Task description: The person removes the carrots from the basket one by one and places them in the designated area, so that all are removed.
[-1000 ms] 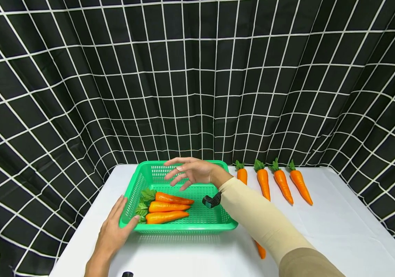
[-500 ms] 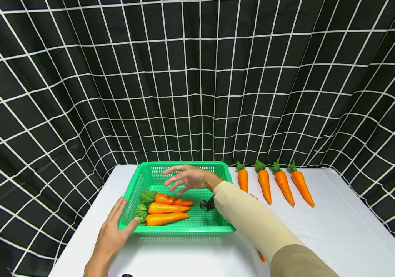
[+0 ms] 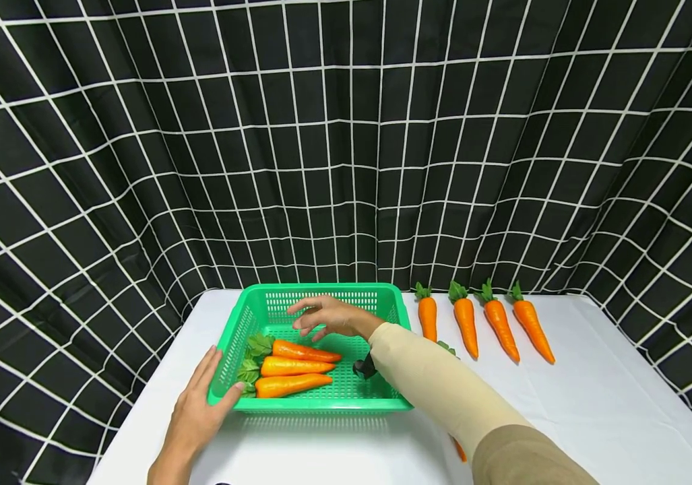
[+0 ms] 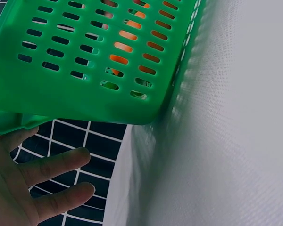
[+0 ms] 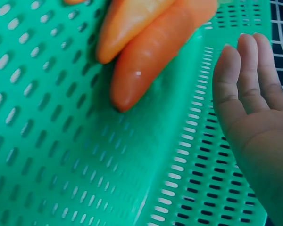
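A green plastic basket (image 3: pixel 321 404) stands on the white table, with three carrots lying side by side in its left part: a far carrot (image 3: pixel 303 351), a middle carrot (image 3: pixel 294 366) and a near carrot (image 3: pixel 291 386). Their leafy tops point left. My left hand (image 3: pixel 197 404) rests at the basket's near left corner, thumb at the rim, and its straight fingers (image 4: pixel 56 167) show below the rim in the left wrist view. Over the basket's far part is my right hand (image 3: pixel 330 318), palm down, fingers loosely bent and holding nothing. The right wrist view shows its fingers (image 5: pixel 247 70) beside the perforated wall.
Right of the basket, several carrots (image 3: pixel 465 327) lie in a row on the white table (image 3: pixel 594 404), leaves away from me. Another carrot (image 3: pixel 459 450) is mostly hidden under my right forearm. A black curtain with white grid lines (image 3: pixel 346 168) encloses the table.
My right hand has sunk lower over the basket, and its fingers have bent a little more. The left hand and the carrots in the basket stay in place.
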`<state>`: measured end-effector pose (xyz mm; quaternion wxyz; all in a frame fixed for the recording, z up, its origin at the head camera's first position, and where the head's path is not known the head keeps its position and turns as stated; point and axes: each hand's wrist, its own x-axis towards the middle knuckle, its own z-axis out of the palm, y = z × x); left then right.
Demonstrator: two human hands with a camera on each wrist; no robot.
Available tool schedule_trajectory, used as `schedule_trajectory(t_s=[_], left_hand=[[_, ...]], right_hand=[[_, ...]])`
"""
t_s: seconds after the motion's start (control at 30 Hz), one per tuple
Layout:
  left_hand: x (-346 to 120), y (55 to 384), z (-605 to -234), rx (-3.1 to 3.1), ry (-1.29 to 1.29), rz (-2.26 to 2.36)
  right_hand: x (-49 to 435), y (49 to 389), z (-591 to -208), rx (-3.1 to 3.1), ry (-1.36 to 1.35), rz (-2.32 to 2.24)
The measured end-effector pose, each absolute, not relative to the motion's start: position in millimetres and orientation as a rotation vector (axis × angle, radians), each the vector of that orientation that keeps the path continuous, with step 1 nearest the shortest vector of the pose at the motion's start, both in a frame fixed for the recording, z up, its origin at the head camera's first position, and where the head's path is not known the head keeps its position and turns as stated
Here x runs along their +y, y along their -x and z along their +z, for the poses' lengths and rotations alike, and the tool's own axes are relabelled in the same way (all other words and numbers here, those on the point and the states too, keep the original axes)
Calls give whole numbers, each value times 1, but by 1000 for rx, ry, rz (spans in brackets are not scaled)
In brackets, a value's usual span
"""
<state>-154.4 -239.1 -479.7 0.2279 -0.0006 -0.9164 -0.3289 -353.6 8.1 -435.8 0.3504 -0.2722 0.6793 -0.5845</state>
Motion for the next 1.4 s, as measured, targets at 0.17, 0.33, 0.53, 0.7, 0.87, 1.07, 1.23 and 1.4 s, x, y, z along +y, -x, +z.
schedule_trajectory(t_s=[0.17,0.33,0.53,0.7,0.87,1.07,1.23,1.4], left_hand=[[-240,154,-479,-2522,-1,-918],[-241,154,-480,-2524,-12,-931],[-239,157,-481,-2525,-6,-922],[-239,157,-479,-2522,-11,-917],[-239,155,-480,-2529,-20,-920],[-239,155,-481,-2525,-22,-909],[-239,155,-480,-2527,-22,-909],[-238,155,-481,-2527,-24,-914]], right_hand=[[3,354,-442,1812,751,-1412],[0,354,-448,1847,785,-1290],[-2,354,-451,1890,797,-1173],[-4,353,-454,1945,819,-1121],[-7,350,-458,1987,812,-1109],[-9,349,-462,1993,803,-1130],[-12,347,-463,2007,824,-1104],[-11,346,-463,2014,812,-1104]])
